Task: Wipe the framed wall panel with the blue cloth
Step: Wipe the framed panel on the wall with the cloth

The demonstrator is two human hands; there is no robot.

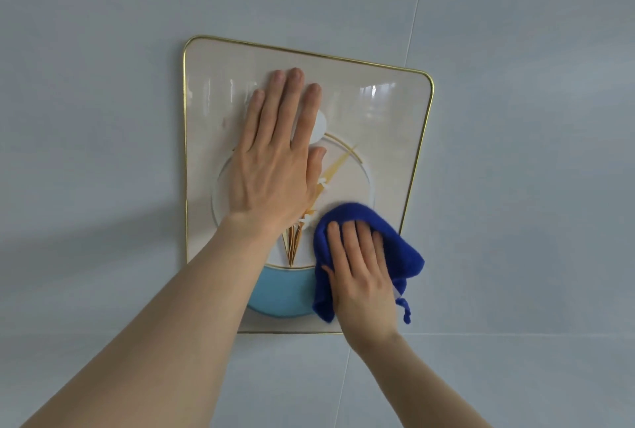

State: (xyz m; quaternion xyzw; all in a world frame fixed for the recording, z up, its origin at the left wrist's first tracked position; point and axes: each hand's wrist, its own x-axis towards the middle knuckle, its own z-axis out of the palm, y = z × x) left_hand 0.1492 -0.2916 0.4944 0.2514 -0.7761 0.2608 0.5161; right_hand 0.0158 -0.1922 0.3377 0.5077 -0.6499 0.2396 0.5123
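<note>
The framed wall panel (388, 111) is cream with a thin gold rim, a circle motif, gold leaves and a light blue half-disc at the bottom. It hangs on the wall in front of me. My left hand (275, 159) lies flat on its upper middle, fingers spread and pointing up. My right hand (360, 269) presses the blue cloth (402, 249) against the panel's lower right part, fingers on top of the cloth. The cloth is bunched, with a corner hanging down at the right. The panel's lower right corner is hidden by the cloth and hand.
Pale grey wall tiles (515, 187) surround the panel, with thin grout lines running up at the right and across below the frame. A shadow of my left arm falls on the wall at the left.
</note>
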